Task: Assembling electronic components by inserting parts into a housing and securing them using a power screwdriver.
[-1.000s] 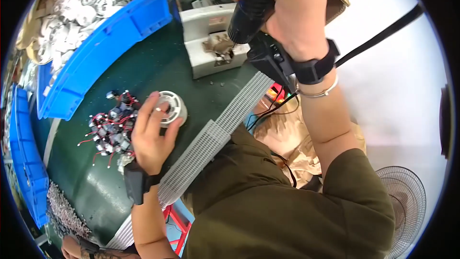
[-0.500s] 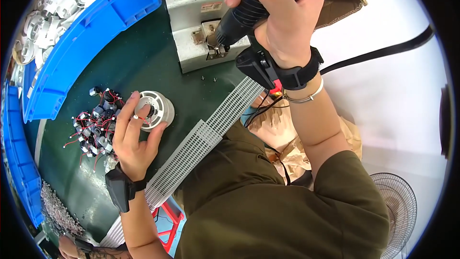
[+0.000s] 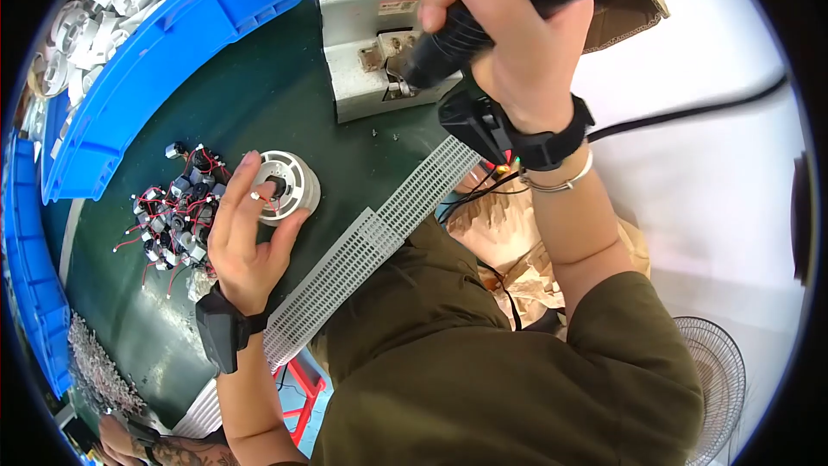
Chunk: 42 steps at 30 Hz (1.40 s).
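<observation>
A round white plastic housing [image 3: 308, 183] stands on the green table, and my left hand [image 3: 244, 252] grips it with fingers over the top and thumb at its near side. A small dark motor [image 3: 275, 187] with a red wire and white connector sits in its middle, under my fingers. My right hand [image 3: 539, 65] is wrapped round a black electric screwdriver [image 3: 457, 41], tilted down to the left. Its nose is at the metal mouth of a pale grey screw feeder [image 3: 352, 103]; the bit's very tip is hard to make out.
Left of the housing lies a pile of small motors [image 3: 177, 216] with red wires. A blue bin [image 3: 164, 52] of white plastic parts stands beyond. Two loose screws [image 3: 385, 135] lie before the feeder. Lower left are a screw heap [image 3: 99, 362] and another person's tattooed arm [image 3: 185, 450].
The whole view has shifted slightly, with the feeder and housing now a little farther right. Both hands keep their holds, and the screwdriver's nose stays at the feeder's mouth.
</observation>
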Each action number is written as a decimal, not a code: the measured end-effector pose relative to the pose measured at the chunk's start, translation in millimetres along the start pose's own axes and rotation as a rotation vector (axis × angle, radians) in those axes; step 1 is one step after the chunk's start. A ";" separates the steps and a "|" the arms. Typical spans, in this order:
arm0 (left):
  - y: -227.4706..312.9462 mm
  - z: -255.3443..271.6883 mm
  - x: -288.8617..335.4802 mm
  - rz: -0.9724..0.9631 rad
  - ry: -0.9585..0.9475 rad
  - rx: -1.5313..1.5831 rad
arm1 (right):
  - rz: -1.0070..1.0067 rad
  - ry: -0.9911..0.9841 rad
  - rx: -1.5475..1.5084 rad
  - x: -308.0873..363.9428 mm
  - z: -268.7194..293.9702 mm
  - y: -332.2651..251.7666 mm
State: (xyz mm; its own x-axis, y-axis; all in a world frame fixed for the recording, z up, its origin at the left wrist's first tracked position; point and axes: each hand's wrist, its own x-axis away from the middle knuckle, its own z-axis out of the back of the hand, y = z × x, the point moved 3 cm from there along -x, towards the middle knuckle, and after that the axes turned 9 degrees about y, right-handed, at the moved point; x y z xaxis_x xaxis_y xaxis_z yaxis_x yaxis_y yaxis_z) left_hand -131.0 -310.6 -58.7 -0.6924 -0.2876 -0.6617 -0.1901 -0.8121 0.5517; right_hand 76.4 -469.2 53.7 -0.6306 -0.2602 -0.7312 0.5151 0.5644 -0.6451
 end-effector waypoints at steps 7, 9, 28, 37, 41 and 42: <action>7.9 -3.2 -3.9 -0.113 0.089 -0.050 | -0.255 0.053 -0.224 13.4 -23.2 -15.8; 5.5 -2.8 -1.6 -0.093 0.093 -0.058 | -0.336 0.171 -0.181 14.7 -57.2 -26.9; 7.0 -2.7 2.3 -0.048 0.106 -0.060 | -0.131 -0.334 -0.723 5.3 -108.5 26.4; 5.8 -2.7 3.1 -0.036 0.097 -0.059 | -0.182 -0.263 -0.401 18.9 -113.4 -2.7; 4.7 -2.9 3.5 -0.044 0.103 -0.063 | -0.350 -0.140 -0.247 15.2 -105.3 -0.2; 5.7 -3.4 2.4 -0.049 0.104 -0.061 | -0.350 -0.141 -0.244 15.6 -101.1 2.3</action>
State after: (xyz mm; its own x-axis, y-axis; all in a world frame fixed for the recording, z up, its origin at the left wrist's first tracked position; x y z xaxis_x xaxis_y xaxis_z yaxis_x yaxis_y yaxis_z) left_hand -131.4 -317.7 -58.9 -0.6068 -0.2949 -0.7381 -0.1772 -0.8551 0.4872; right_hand 9.0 -392.8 63.3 -0.6488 -0.5628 -0.5122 0.1223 0.5872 -0.8001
